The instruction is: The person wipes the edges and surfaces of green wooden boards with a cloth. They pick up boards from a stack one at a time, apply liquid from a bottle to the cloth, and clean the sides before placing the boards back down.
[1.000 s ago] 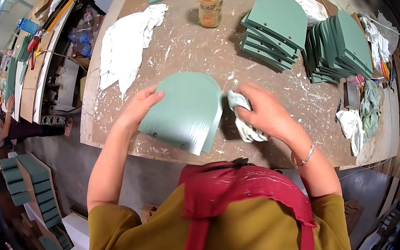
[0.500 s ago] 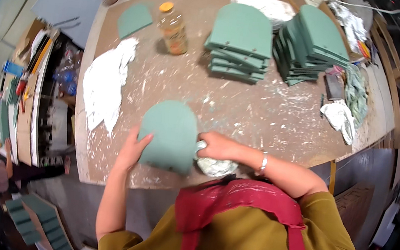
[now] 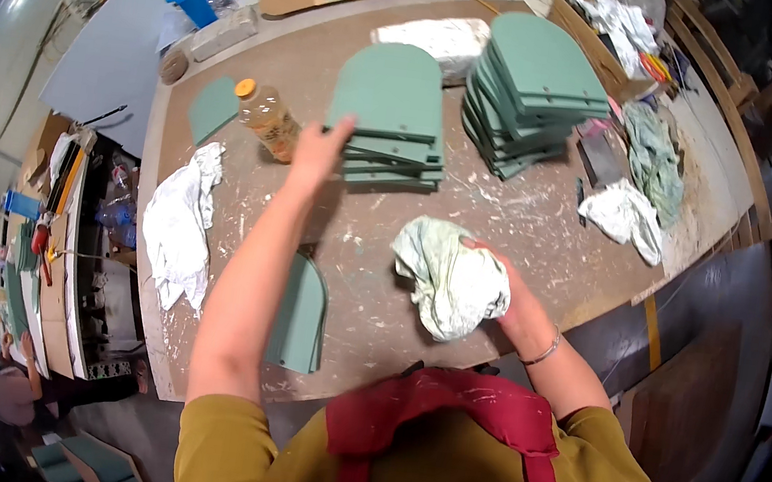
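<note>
At the near left corner of a stack of green round-topped panels (image 3: 390, 92), my left hand (image 3: 320, 151) grips the top panel, its thumb over the edge and its other fingers partly hidden. My right hand (image 3: 510, 290) is closed on a crumpled, green-stained white cloth (image 3: 448, 282), held over the table's near part. Partly hidden beneath my left forearm, another green panel (image 3: 304, 318) lies near the front edge. Just left of my left hand stands a bottle with an orange cap (image 3: 268, 119).
A second, taller panel stack (image 3: 547, 63) stands at the right. White cloths lie at the left (image 3: 181, 225) and right (image 3: 625, 217), beside a dark block (image 3: 598, 159). One loose panel (image 3: 214, 109) rests at the far left. Another person (image 3: 7, 387) is beyond the table, at left.
My left hand has left the near panel and reached forward to the stack. My right hand has lifted the cloth and moved right, away from that panel. The view has shifted.
</note>
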`<state>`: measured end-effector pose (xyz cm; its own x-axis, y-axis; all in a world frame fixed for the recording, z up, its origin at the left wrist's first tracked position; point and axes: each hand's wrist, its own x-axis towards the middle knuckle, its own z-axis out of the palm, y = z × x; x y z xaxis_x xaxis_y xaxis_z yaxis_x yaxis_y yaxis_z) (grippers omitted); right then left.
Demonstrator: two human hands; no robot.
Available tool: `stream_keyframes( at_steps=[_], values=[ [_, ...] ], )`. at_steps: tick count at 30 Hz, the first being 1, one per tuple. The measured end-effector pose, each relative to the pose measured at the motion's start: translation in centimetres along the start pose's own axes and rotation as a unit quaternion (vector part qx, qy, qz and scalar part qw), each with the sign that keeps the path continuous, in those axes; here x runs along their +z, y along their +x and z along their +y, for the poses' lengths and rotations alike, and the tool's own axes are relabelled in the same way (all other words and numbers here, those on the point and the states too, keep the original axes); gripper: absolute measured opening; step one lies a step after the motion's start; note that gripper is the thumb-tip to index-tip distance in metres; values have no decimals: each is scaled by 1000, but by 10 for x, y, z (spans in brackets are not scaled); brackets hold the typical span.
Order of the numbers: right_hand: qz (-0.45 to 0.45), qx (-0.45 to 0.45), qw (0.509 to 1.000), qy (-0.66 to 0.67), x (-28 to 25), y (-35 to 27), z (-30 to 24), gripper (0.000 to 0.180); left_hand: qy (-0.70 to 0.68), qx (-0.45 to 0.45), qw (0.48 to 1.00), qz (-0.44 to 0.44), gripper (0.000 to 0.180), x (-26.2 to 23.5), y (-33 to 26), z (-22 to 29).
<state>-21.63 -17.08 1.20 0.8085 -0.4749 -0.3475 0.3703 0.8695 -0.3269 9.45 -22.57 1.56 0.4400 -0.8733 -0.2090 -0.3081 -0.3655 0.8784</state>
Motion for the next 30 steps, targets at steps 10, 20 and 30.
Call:
stream_keyframes(
  at_steps=[10, 20, 30],
  values=[
    [27, -136, 990, 16, -73, -31, -6, 42, -422, 119, 891, 118, 19, -11, -57, 60],
    [188, -355, 914, -58, -16, -114, -84, 37, -210, 233, 949, -36, 23, 62, -211, -3],
    [33, -412, 358, -837, 70, -37, 25, 31, -158, 143, 975, -54, 28, 81, -215, -38]
  ],
)
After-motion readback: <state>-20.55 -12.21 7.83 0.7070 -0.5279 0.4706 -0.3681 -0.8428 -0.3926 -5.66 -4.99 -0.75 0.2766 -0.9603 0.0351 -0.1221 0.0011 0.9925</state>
